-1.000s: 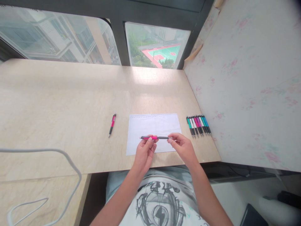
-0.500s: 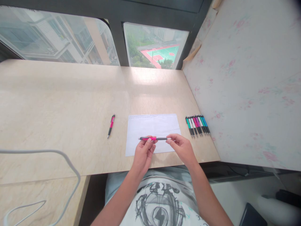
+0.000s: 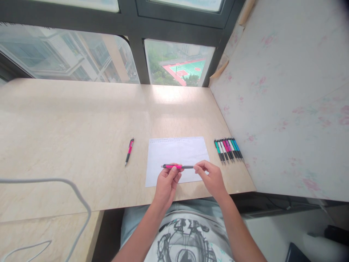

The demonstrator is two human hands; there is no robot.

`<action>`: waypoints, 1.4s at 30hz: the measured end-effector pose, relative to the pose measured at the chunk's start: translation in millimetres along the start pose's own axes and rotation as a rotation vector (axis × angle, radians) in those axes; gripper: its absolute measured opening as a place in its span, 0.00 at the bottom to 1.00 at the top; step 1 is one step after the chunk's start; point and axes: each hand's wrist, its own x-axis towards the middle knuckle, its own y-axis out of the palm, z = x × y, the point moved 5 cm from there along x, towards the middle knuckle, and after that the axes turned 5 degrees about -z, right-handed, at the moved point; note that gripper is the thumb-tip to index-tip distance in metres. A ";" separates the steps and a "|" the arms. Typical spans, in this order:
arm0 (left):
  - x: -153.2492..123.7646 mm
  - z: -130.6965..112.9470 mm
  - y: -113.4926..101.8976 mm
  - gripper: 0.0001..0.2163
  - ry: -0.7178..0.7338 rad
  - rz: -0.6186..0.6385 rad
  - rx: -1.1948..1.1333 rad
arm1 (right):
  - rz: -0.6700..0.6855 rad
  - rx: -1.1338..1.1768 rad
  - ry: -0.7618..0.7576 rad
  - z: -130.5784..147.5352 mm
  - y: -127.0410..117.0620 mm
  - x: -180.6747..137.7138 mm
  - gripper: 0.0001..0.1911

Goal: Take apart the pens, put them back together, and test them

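Pinches pink pen (image 3: 179, 166) crosswise btwn L hand (image 3: 167, 182) at barrel & R hand (image 3: 214, 179) at tip, above desk (image 3: 105, 178) nr front edge.

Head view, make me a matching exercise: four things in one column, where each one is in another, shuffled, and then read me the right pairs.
1. Left hand
2. Right hand
3. Row of pens
4. White sheet

A. On the desk, near the floral wall
B. At the tip end of the held pen
C. Flat on the desk, partly hidden by the hands
D. On the held pen's pink part

Pairs: 1-D, 2-B, 3-A, 4-C
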 end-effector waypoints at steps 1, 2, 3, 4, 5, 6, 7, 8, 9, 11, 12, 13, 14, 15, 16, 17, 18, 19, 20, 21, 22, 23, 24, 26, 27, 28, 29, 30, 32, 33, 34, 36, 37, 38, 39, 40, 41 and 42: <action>-0.1 0.0 0.0 0.10 0.001 0.004 0.009 | -0.004 -0.029 -0.017 0.4 0.1 -0.1 0.16; -0.2 0.0 -0.1 0.10 0.004 0.008 0.018 | -0.005 -0.061 -0.033 0.6 0.5 -0.2 0.18; -0.3 -0.1 -0.2 0.10 0.006 0.012 0.025 | -0.004 -0.091 -0.046 0.7 1.0 -0.4 0.20; -0.4 -0.2 -0.3 0.10 0.007 0.016 0.029 | -0.001 -0.113 -0.055 0.6 1.6 -0.7 0.22; -0.5 -0.2 -0.4 0.11 0.006 0.019 0.030 | 0.002 -0.124 -0.058 0.4 2.3 -1.0 0.24; -0.6 -0.5 -0.6 0.11 0.006 0.020 0.028 | 0.010 -0.123 -0.052 -0.2 3.0 -1.4 0.25; -0.6 -0.8 -0.7 0.11 0.007 0.019 0.023 | 0.022 -0.112 -0.041 -0.9 3.9 -1.7 0.26; -0.5 -1.1 -0.9 0.11 0.008 0.016 0.018 | 0.034 -0.088 -0.027 -1.5 4.7 -1.9 0.25; -0.3 -1.6 -1.0 0.11 0.010 0.013 0.013 | 0.050 -0.055 -0.013 -2.0 5.5 -2.1 0.23; 0.4 -2.6 -1.4 0.11 0.020 0.003 0.002 | 0.081 0.019 0.007 -1.9 6.9 -2.1 0.15; 0.7 -2.9 -1.7 0.11 0.024 -0.003 -0.003 | 0.091 0.048 0.004 -1.1 7.3 -1.8 0.13; 1.0 -3.0 -1.9 0.11 0.026 -0.008 -0.005 | 0.097 0.062 -0.007 0.0 7.4 -1.5 0.14; 1.2 -2.9 -2.1 0.11 0.027 -0.013 -0.007 | 0.099 0.060 -0.023 1.1 7.2 -1.1 0.13; 1.2 -2.7 -2.1 0.11 0.025 -0.015 -0.006 | 0.097 0.044 -0.041 2.1 7.0 -0.7 0.11; 1.0 -2.3 -2.0 0.11 0.021 -0.015 -0.003 | 0.094 0.021 -0.055 2.8 6.7 -0.3 0.09; 0.7 -1.9 -1.7 0.11 0.017 -0.011 0.001 | 0.094 -0.004 -0.063 2.9 6.6 0.0 0.10; 0.3 -1.6 -1.3 0.11 0.012 -0.007 0.005 | 0.096 -0.026 -0.062 2.5 6.6 0.2 0.14; -0.1 -1.3 -0.9 0.11 0.007 -0.002 0.008 | 0.098 -0.042 -0.051 1.5 6.8 0.4 0.17; -0.5 -1.1 -0.6 0.10 0.003 0.001 0.009 | 0.102 -0.052 -0.036 0.4 7.1 0.5 0.20; -0.7 -1.0 -0.5 0.10 -0.002 0.002 0.008 | 0.108 -0.053 -0.024 -0.5 7.7 0.5 0.23; -0.8 -1.0 -0.6 0.10 -0.005 -0.001 0.003 | 0.110 -0.044 -0.014 -1.0 8.2 0.6 0.24; -0.7 -1.0 -0.9 0.10 -0.009 -0.005 -0.005 | 0.112 -0.024 -0.007 -1.2 8.7 0.5 0.22; -0.4 -0.9 -1.4 0.10 -0.012 -0.010 -0.014 | 0.112 0.001 -0.005 -1.0 9.2 0.5 0.19; 0.3 -0.7 -2.2 0.11 -0.018 -0.014 -0.027 | 0.104 0.042 -0.023 0.5 9.8 0.3 0.14; 0.7 -0.4 -2.4 0.11 -0.020 -0.014 -0.031 | 0.094 0.049 -0.037 1.5 9.7 0.2 0.14; 0.9 -0.2 -2.5 0.11 -0.020 -0.011 -0.031 | 0.085 0.041 -0.052 2.4 9.6 0.1 0.13; 1.0 0.1 -2.4 0.11 -0.019 -0.008 -0.030 | 0.077 0.022 -0.066 3.0 9.4 0.1 0.12; 1.0 0.5 -2.2 0.10 -0.018 -0.004 -0.026 | 0.072 -0.003 -0.071 3.1 9.3 0.1 0.12; 0.6 1.0 -1.4 0.10 -0.017 0.005 -0.015 | 0.072 -0.056 -0.052 1.4 9.3 0.3 0.18; 0.4 1.2 -1.0 0.10 -0.017 0.010 -0.010 | 0.076 -0.071 -0.038 0.3 9.3 0.4 0.21; 0.3 1.2 -0.7 0.10 -0.016 0.012 -0.007 | 0.083 -0.073 -0.027 -0.7 9.4 0.6 0.23; 0.3 0.9 -0.7 0.10 -0.014 0.008 -0.009 | 0.093 -0.045 -0.017 -1.6 9.3 1.0 0.21; 0.4 0.7 -1.1 0.11 -0.012 0.002 -0.014 | 0.094 -0.027 -0.017 -1.6 9.1 1.1 0.18; 0.6 0.5 -1.5 0.11 -0.012 -0.005 -0.019 | 0.092 -0.015 -0.020 -1.4 8.8 1.1 0.15; 0.7 0.5 -1.8 0.11 -0.012 -0.012 -0.023 | 0.088 -0.011 -0.024 -1.2 8.6 1.1 0.13; 0.7 0.6 -2.1 0.11 -0.013 -0.017 -0.024 | 0.086 -0.016 -0.029 -0.9 8.6 0.8 0.12; 0.6 0.8 -2.1 0.11 -0.013 -0.019 -0.021 | 0.088 -0.029 -0.038 -0.6 8.9 0.4 0.12; 0.4 1.0 -2.0 0.11 -0.013 -0.018 -0.016 | 0.090 -0.045 -0.044 -0.4 9.4 -0.1 0.14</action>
